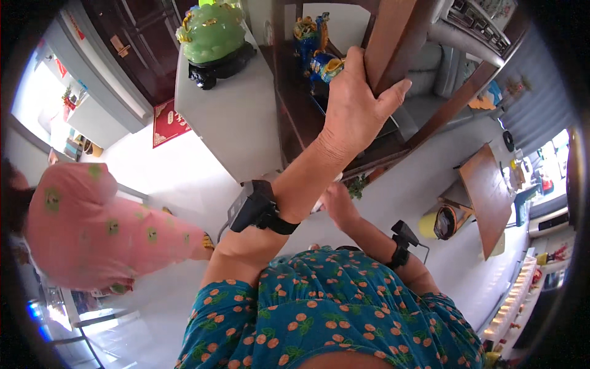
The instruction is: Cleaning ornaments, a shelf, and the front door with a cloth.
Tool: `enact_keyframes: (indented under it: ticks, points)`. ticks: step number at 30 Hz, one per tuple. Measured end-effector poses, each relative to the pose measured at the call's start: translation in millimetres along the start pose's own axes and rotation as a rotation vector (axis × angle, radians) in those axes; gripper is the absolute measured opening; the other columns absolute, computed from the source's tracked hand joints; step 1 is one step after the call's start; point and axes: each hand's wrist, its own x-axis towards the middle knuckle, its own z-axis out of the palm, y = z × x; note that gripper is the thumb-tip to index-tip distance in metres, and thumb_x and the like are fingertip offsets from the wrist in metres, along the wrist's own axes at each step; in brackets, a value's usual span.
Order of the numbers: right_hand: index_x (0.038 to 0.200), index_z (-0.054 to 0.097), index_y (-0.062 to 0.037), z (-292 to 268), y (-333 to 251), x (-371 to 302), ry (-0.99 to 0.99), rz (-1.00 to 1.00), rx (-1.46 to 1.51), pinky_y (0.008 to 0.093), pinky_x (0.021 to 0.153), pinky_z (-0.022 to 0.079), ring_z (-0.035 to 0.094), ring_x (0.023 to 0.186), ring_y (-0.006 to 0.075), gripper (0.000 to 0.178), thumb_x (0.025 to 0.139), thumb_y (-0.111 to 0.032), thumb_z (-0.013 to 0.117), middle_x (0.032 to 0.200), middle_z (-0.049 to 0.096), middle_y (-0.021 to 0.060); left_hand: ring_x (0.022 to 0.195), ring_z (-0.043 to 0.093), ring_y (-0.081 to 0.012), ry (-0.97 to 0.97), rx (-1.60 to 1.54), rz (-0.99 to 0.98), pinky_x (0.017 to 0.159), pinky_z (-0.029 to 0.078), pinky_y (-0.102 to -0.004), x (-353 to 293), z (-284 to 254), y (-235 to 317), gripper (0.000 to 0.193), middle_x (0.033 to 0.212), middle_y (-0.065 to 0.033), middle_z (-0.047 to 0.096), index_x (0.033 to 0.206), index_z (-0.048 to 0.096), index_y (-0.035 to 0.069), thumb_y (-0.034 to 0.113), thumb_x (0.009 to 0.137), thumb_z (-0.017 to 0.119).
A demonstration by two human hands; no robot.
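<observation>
The left hand (356,101), toward 1 o'clock, is clasped round the brown wooden post (396,49), with a blue-and-gold figurine (324,66) just beside it at 12 o'clock. The right hand (337,202), near centre toward 4 o'clock, is partly hidden behind the left forearm (313,172), so I cannot tell its grip.

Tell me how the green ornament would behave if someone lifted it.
The green ornament looks like glossy carved stone or glass, so it is probably heavy for its size and perhaps slippery. Its raised details could chip if knocked. The black stand beneath looks separate, so it may stay behind.
</observation>
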Motion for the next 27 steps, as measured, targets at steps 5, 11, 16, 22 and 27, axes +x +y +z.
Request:
enact_keyframes:
  ticks: [5, 11, 16, 22, 27]
  points:
    - [0.091, 0.059, 0.0041, 9.8, -56.8, -5.1, 0.093, 0.320, 0.128, 0.0329, 0.058, 0.047, 0.060, 0.062, 0.0227, 0.017, 0.077, -0.007, 0.057, 0.076, 0.063, 0.0170, 0.063, 0.062, -0.0308, -0.016, -0.036, -0.030, 0.059, 0.049, -0.0343, -0.2, -4.3, -0.7, 0.044, 0.069, -0.0196, 0.058, 0.088, 0.040, -0.002, 0.020, 0.074, 0.075]
    - [0.090, 0.057, 0.0008, -7.2, -69.9, -2.2, 0.240, 0.043, -0.157, 0.0386, 0.057, 0.046, 0.059, 0.064, 0.0365, 0.013, 0.082, -0.010, 0.056, 0.073, 0.060, 0.0172, 0.083, 0.060, -0.0346, -0.153, 0.111, -0.163, 0.074, 0.048, -0.0372, -21.5, -23.9, -5.7, 0.049, 0.093, -0.0221, 0.059, 0.109, 0.041, -0.004, 0.018, 0.078, 0.071]
    - [0.101, 0.051, -0.0009, -23.1, -81.7, -2.9, 0.173, -0.124, -0.344, 0.0430, 0.057, 0.049, 0.061, 0.066, 0.0370, 0.024, 0.080, -0.011, 0.058, 0.078, 0.061, 0.0177, 0.111, 0.043, -0.0402, -0.089, 0.449, -0.027, 0.095, 0.037, -0.0414, -96.2, -45.9, -29.0, 0.065, 0.124, -0.0263, 0.040, 0.131, 0.034, -0.003, 0.019, 0.081, 0.068]
    - [0.100, 0.054, -0.0024, -21.4, -90.0, 12.0, 0.019, -0.639, -0.409, 0.0396, 0.057, 0.051, 0.062, 0.072, 0.0326, 0.028, 0.073, -0.003, 0.061, 0.084, 0.059, 0.0131, 0.106, 0.051, -0.0273, -0.109, 0.087, -0.560, 0.090, 0.041, -0.0365, -154.3, -46.6, -37.0, 0.048, 0.118, -0.0208, 0.047, 0.125, 0.039, -0.004, 0.021, 0.089, 0.060]
    - [0.101, 0.058, -0.0007, -50.3, -134.6, 15.9, 0.025, -0.679, -0.356, 0.0395, 0.061, 0.050, 0.062, 0.069, 0.0298, 0.029, 0.074, -0.007, 0.065, 0.081, 0.062, 0.0128, 0.089, 0.055, -0.0151, 0.220, -0.039, -0.734, 0.078, 0.045, -0.0269, -137.9, -57.9, -49.2, 0.030, 0.100, -0.0084, 0.059, 0.121, 0.049, -0.001, 0.013, 0.094, 0.046]
